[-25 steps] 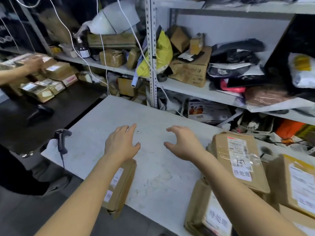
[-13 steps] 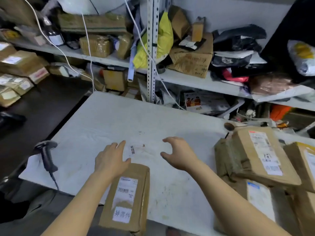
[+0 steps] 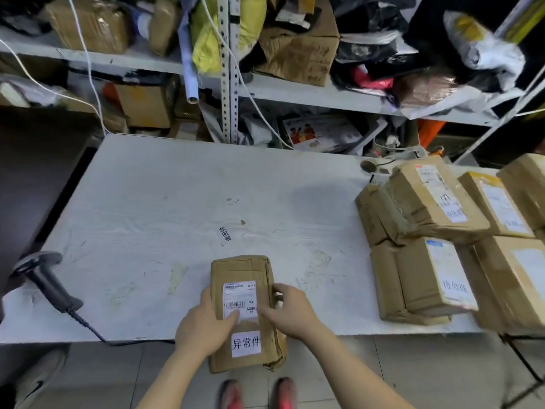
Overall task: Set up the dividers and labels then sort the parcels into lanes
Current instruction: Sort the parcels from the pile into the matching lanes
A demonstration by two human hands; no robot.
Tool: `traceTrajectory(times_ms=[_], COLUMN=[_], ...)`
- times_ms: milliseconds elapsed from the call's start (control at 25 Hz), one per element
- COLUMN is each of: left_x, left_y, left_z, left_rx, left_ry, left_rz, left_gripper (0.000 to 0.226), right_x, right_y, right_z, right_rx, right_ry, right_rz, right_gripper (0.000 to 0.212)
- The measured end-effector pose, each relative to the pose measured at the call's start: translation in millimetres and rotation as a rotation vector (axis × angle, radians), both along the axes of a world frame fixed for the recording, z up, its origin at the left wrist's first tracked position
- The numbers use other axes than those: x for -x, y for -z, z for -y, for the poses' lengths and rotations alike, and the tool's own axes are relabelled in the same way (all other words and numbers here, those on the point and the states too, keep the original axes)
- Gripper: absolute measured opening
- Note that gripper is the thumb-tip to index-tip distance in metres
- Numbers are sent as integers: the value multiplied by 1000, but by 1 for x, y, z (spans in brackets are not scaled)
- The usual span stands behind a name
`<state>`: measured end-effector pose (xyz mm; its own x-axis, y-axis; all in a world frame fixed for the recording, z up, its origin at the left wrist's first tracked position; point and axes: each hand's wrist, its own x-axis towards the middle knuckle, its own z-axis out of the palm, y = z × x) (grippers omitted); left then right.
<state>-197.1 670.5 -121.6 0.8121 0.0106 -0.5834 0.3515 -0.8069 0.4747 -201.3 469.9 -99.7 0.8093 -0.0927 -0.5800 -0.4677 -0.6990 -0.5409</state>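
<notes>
A brown taped parcel [image 3: 241, 270] with a white barcode label and a white tag of three printed characters lies at the front edge of the white table [image 3: 165, 208], half overhanging it. My left hand [image 3: 206, 323] grips its left side, thumb on the barcode label. My right hand [image 3: 290, 311] holds its right side, fingers on the label. A pile of several brown parcels [image 3: 424, 202] with white labels fills the table's right end. A small printed label strip [image 3: 225, 234] lies on the table's middle.
A black handheld barcode scanner [image 3: 44, 278] with its cable rests at the table's left front corner. Metal shelving [image 3: 230, 69] behind the table is crammed with boxes, bags and cables. A dark table stands at left. My red shoes [image 3: 256, 394] show below.
Both hands came down from hovering over the table and took hold of the parcel at the front edge. The view tilted down and swung right, off the person at left.
</notes>
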Motion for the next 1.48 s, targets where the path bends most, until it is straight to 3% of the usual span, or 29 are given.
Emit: traceTrajectory(times_ms=[120, 360, 480, 560, 920, 1200, 1320, 1480], left_x=[3, -4, -12, -18, -41, -5, 17, 42], left_y=[5, -1, -29, -50, -147, -209, -222, -228], left_z=[8, 20, 27, 37, 97, 200, 262, 354], left_rx=[30, 88, 236, 305, 328, 418, 506, 578], left_ry=[0, 47, 46, 44, 124, 152, 182, 170], left_rz=[-2, 19, 81, 137, 366, 479, 447, 409], left_gripper=[89, 90, 68, 53, 59, 57, 42, 46], right_x=[11, 28, 28, 28, 31, 67, 89, 120], right_y=[5, -5, -21, -37, -129, -180, -197, -213], right_z=[-4, 5, 24, 40, 108, 211, 267, 356], right_rx=[-9, -64, -119, -142, -245, -228, -169, -131], right_ry=[126, 278, 348, 378, 440, 488, 475, 486], right_rz=[51, 33, 115, 177, 411, 563, 621, 657], right_gripper=[44, 61, 81, 83, 72, 80, 72, 75])
